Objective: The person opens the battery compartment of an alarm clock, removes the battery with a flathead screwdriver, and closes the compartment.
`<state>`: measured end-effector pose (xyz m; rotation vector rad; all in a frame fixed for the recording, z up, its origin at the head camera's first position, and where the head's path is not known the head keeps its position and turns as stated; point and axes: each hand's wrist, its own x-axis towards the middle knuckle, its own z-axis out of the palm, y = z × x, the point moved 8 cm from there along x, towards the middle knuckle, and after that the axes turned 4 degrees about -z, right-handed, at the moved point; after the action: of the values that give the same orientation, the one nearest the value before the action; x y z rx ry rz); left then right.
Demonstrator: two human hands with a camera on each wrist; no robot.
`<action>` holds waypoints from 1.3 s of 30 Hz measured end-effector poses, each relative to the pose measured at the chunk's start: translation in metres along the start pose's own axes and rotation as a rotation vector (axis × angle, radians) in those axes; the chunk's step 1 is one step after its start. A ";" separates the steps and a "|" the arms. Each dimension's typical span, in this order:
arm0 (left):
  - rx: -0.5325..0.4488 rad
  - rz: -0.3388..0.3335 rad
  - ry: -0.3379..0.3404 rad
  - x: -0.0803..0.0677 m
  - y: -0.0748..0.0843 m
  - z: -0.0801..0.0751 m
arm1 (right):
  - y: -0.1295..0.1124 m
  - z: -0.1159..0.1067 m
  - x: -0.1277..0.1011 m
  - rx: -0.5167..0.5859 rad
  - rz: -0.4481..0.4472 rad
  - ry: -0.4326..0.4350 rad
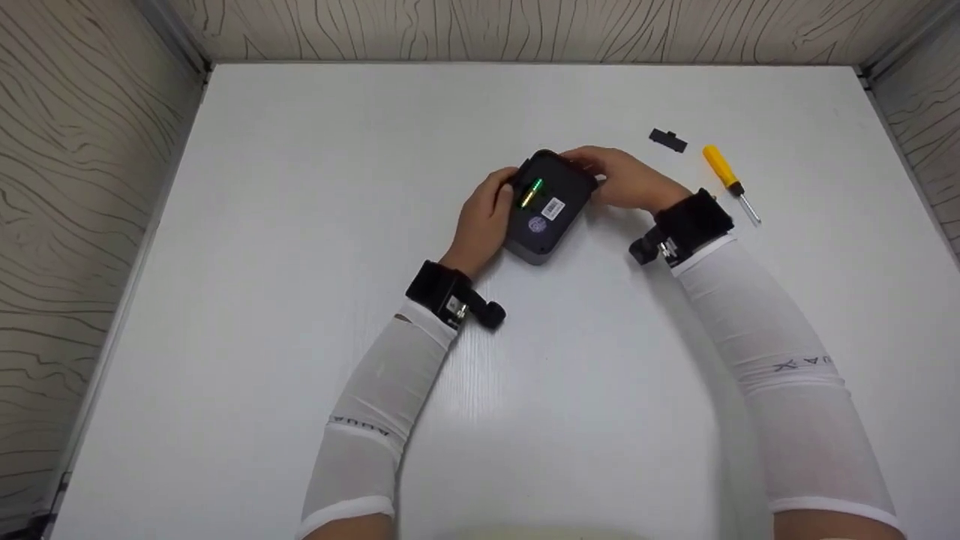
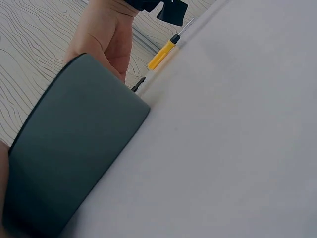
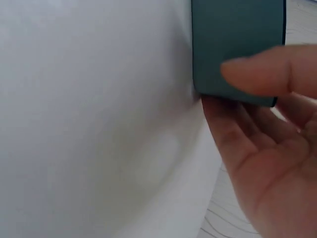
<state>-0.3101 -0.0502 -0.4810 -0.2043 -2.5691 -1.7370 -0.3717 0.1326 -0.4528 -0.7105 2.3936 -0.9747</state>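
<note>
A black box-shaped device [image 1: 559, 191] rests on the white table, its back facing up. That face carries a white barcode label, a round sticker and a narrow slot showing green and yellow. My left hand [image 1: 484, 217] grips its left side, thumb at the upper edge. My right hand [image 1: 626, 176] holds the far right corner. In the right wrist view, the thumb [image 3: 257, 72] lies against the device's smooth side [image 3: 237, 34], with the fingers bent around its end. The left wrist view shows the device's long side [image 2: 84, 129]; most of the left hand is hidden there.
Right of the device lie a small black cover with a tab [image 1: 667, 140] and a yellow-handled screwdriver [image 1: 724, 169], its metal tip pointing toward the near right. The white table [image 1: 262, 300] is bounded by wood-patterned panels [image 1: 525, 30] at the back and sides.
</note>
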 end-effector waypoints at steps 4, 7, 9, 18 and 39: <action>-0.002 0.004 0.010 -0.001 0.000 -0.003 | -0.012 0.003 -0.004 -0.069 -0.023 0.070; 0.000 0.007 0.015 -0.001 0.000 -0.004 | -0.022 0.004 -0.008 -0.119 -0.023 0.138; 0.004 0.004 0.012 -0.001 0.000 -0.004 | -0.029 0.005 -0.010 -0.149 -0.031 0.190; 0.012 0.004 0.027 -0.001 -0.003 -0.011 | -0.056 0.014 -0.009 -0.221 -0.102 0.332; 0.013 0.003 0.021 -0.002 -0.002 -0.014 | -0.071 0.036 0.002 -0.275 -0.108 0.344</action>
<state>-0.3091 -0.0638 -0.4783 -0.1874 -2.5635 -1.7113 -0.3314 0.0696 -0.4243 -0.8340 2.8551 -0.8776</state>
